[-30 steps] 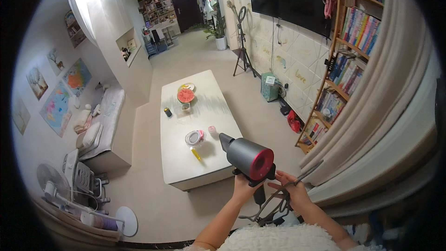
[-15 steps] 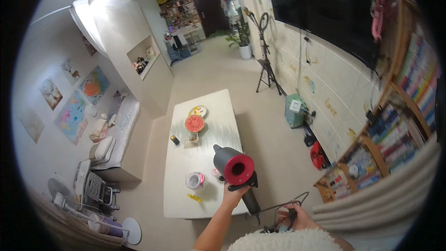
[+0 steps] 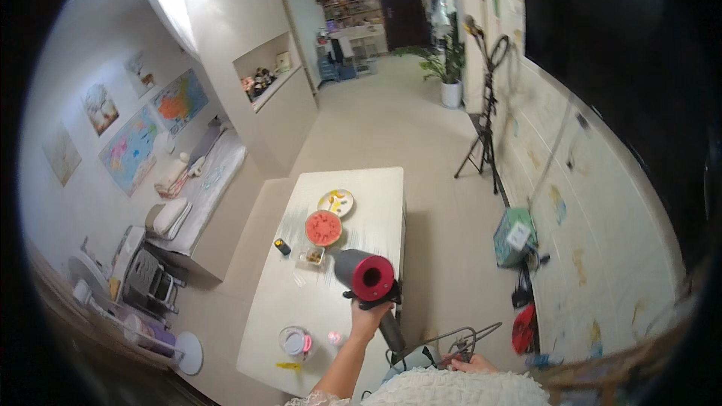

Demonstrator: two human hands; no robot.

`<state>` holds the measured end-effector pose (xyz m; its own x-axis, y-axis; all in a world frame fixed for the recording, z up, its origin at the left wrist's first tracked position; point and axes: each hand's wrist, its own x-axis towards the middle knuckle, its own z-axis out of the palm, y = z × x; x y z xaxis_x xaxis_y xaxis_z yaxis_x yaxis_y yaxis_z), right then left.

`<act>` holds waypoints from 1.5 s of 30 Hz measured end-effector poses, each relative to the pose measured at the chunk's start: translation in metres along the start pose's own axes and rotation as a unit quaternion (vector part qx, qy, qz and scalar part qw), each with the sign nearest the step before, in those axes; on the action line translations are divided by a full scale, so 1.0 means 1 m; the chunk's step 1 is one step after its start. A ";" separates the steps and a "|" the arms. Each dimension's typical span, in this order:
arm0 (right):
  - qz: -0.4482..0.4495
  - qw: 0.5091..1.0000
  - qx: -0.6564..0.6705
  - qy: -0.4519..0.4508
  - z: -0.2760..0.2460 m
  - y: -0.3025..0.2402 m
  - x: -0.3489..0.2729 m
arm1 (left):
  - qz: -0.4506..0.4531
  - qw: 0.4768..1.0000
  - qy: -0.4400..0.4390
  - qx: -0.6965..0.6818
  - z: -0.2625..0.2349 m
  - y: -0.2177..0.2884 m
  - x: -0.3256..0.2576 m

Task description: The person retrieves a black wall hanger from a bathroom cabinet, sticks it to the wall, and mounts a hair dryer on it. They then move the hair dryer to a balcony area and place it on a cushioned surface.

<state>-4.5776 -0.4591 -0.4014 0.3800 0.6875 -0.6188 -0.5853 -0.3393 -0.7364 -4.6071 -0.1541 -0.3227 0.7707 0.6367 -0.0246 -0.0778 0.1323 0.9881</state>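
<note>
Nearest, at the lower edge: right hand low beside a white knitted garment, grip closed around thin grey wire, apparently a wire rack or hanger, with a dark cord trailing under it. Just beyond, left hand raised, grip clamped on the dark handle of a hair dryer, held upright in the air above the near end of the surface. Dryer body: short smooth cylinder, grey shell, glossy magenta ring at the open end turned toward the camera. Judged from this: dryer already lifted and in hand, cord not yet sorted, nothing put down.

On the surface, long, white and matte: a small round lidded cup with a pink top, a yellow scrap near the edge. Farther along, a small square dish, a tiny dark object, a round plate of red watermelon, a pale plate with bits of food.

Beyond: teal box against the wall, black tripod with ring light, potted plant, dark door at the far end.
</note>
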 end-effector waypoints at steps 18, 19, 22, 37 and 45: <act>-0.076 0.988 0.108 0.079 -0.301 -0.372 0.295 | 0.063 0.993 0.081 0.055 0.161 0.023 0.454; -0.052 0.991 0.038 0.113 -0.313 -0.400 0.311 | 0.115 0.983 0.125 0.064 0.170 0.035 0.476; -0.061 0.990 -0.096 0.079 -0.359 -0.477 0.362 | 0.123 0.970 0.202 0.054 0.169 0.042 0.545; -0.162 0.840 -0.482 0.188 -0.525 -0.757 0.675 | 0.298 0.833 0.450 0.122 0.143 0.104 0.839; -0.063 0.810 -0.505 0.292 -0.593 -0.862 0.801 | 0.314 0.848 0.414 0.108 0.167 0.128 1.102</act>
<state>-3.3435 0.0034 -0.4244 0.8378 0.4364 -0.3281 0.2563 -0.8449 -0.4695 -3.6621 0.4382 -0.1983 -0.0942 0.8568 0.5070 -0.1221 -0.5154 0.8482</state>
